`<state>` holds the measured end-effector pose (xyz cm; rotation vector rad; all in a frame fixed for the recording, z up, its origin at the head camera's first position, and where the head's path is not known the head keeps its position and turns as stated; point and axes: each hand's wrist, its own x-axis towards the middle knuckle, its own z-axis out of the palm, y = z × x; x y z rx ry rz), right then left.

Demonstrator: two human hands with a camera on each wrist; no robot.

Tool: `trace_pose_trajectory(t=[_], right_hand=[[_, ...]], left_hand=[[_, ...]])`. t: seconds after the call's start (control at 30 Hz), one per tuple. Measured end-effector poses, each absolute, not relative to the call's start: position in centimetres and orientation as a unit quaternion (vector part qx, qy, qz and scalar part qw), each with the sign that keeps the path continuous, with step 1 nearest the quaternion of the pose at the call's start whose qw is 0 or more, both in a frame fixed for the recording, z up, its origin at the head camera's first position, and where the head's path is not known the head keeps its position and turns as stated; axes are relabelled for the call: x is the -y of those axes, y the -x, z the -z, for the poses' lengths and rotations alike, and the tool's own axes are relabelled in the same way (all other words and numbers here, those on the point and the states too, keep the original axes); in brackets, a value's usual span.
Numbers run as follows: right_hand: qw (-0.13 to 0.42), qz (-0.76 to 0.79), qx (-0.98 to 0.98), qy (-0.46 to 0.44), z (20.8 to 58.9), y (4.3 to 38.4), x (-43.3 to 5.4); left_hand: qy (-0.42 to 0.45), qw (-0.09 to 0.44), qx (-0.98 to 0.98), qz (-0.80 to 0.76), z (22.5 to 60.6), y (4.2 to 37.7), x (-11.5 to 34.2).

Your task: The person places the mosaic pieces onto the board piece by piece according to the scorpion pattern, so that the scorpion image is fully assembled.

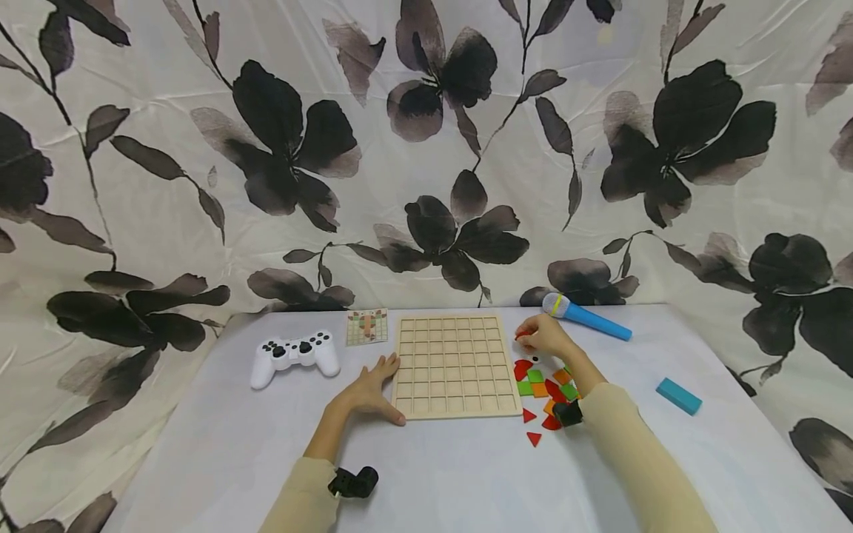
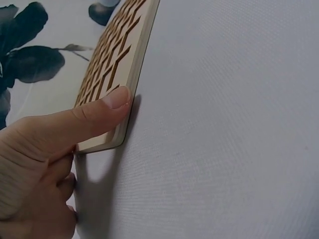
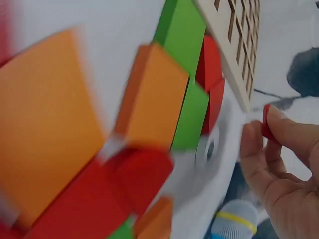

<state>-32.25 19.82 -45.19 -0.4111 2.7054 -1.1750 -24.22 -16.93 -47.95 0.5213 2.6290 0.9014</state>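
While the grid board (image 1: pixel 460 366) is touched at its near-left corner by a wide-spread left hand (image 1: pixel 365 389), loose coloured pieces (image 1: pixel 554 390) are kinda scattered to its right, and past them a red piece (image 3: pixel 267 128) is pinched in the right hand (image 1: pixel 545 335).

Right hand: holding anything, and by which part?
Yes: right hand pinches a red piece between thumb and fingers; one end juts out, the part in the grip is mostly covered.
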Motion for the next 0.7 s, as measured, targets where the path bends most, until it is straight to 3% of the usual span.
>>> trace_pose_trajectory(t=[0.2, 0.4, 0.63, 0.7], right_hand=[[0.017, 0.398, -0.904, 0.154, 45.9, 34.2, -17.3], [-0.007, 0.444, -0.889, 0.109, 48.4, 37.2, -15.5], [-0.037, 0.522, -0.843, 0.126, 62.8, 48.7, -16.3], [-0.036, 0.499, -0.858, 0.116, 63.7, 49.6, -16.0]], left_hand=[[-0.174, 0.157, -0.92, -0.314, 48.0, 24.4, 17.0], [-0.17, 0.153, -0.92, -0.317, 48.1, 24.5, 17.0], [-0.17, 0.154, -0.915, -0.332, 48.0, 24.2, 17.0], [-0.17, 0.154, -0.916, -0.331, 48.0, 24.2, 17.0]])
